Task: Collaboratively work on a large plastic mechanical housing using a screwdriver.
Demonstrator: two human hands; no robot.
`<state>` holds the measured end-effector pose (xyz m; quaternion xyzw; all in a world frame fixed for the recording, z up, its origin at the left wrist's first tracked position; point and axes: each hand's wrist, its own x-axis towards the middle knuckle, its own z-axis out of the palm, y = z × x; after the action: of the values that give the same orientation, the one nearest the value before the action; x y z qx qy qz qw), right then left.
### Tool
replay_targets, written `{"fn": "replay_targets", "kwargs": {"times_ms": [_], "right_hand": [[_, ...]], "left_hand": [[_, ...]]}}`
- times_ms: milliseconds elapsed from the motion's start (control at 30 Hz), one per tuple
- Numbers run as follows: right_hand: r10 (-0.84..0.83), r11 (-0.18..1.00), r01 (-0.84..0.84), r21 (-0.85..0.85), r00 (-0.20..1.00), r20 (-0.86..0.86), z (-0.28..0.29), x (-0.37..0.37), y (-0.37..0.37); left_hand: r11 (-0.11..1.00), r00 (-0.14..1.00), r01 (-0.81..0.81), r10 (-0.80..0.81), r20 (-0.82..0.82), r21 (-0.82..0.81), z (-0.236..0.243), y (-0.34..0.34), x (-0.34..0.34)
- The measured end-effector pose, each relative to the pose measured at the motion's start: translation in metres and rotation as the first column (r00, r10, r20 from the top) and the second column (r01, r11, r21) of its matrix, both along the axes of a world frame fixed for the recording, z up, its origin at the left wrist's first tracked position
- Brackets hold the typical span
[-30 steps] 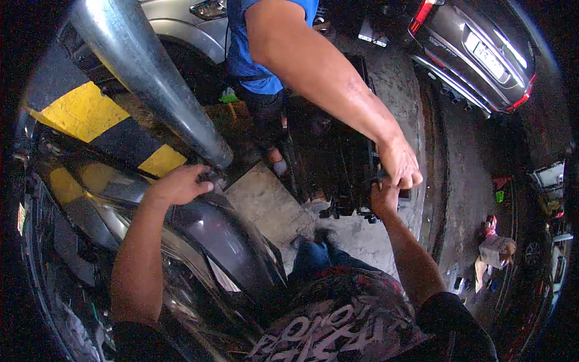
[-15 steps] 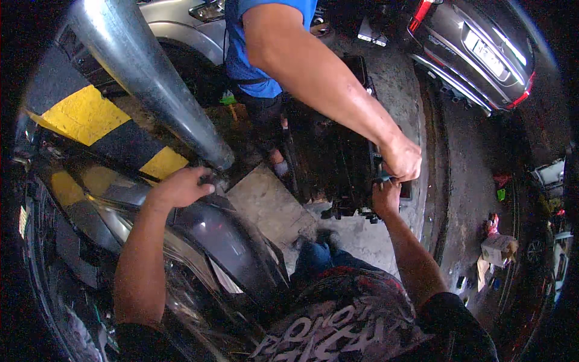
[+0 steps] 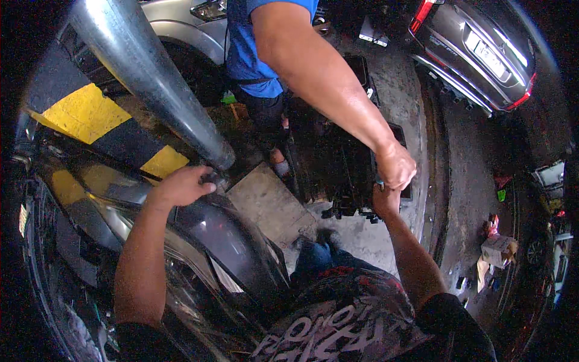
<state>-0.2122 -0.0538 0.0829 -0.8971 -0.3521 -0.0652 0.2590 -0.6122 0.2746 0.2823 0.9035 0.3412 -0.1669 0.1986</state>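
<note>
My left hand (image 3: pixel 183 187) is over a dark grey curved vehicle panel (image 3: pixel 220 232). Its thumb and fingers curl about a small dark piece (image 3: pixel 211 178), of a kind I cannot make out, beside the low end of a thick metal pole (image 3: pixel 154 78). My right hand (image 3: pixel 386 200) is closed at the right edge of a dark, grimy mechanical assembly (image 3: pixel 338 163). What it grips is mostly hidden; a bit of teal (image 3: pixel 379 180) shows above the fingers. Right against it, a co-worker's fist (image 3: pixel 397 166) comes down from above.
The co-worker, in a blue shirt (image 3: pixel 241 57), stands across from me beside the assembly. Black and yellow stripes (image 3: pixel 87 114) mark a surface at left. A silver vehicle (image 3: pixel 172 21) is behind, and a grey car (image 3: pixel 482 54) at upper right. A cardboard box (image 3: pixel 498 250) lies at right.
The co-worker's forearm has swung, and the fist has shifted slightly left onto the top of my right hand. Less of the teal bit shows. My left hand stays in place.
</note>
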Motion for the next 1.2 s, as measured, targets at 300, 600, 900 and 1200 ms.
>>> {"fn": "replay_targets", "kwargs": {"times_ms": [300, 600, 900, 1200], "right_hand": [[0.082, 0.995, -0.082, -0.063, 0.997, 0.006, 0.001, 0.005, -0.002], [0.022, 0.998, -0.021, -0.053, 1.0, 0.009, 0.009, 0.002, 0.002], [0.021, 0.998, -0.013, 0.059, 0.991, -0.136, 0.014, -0.003, 0.002], [0.066, 0.996, -0.063, -0.057, 0.997, 0.05, 0.007, 0.002, 0.001]], "left_hand": [[1.0, 1.0, 0.006, -0.006, -0.004, -0.023, 0.0, 0.001, 0.001], [1.0, 0.999, -0.001, 0.0, -0.034, -0.028, 0.005, -0.002, 0.004], [1.0, 1.0, -0.001, 0.0, -0.028, -0.03, 0.007, -0.003, 0.003], [0.998, 0.999, -0.013, 0.01, -0.047, -0.058, 0.007, -0.002, 0.005]]}}
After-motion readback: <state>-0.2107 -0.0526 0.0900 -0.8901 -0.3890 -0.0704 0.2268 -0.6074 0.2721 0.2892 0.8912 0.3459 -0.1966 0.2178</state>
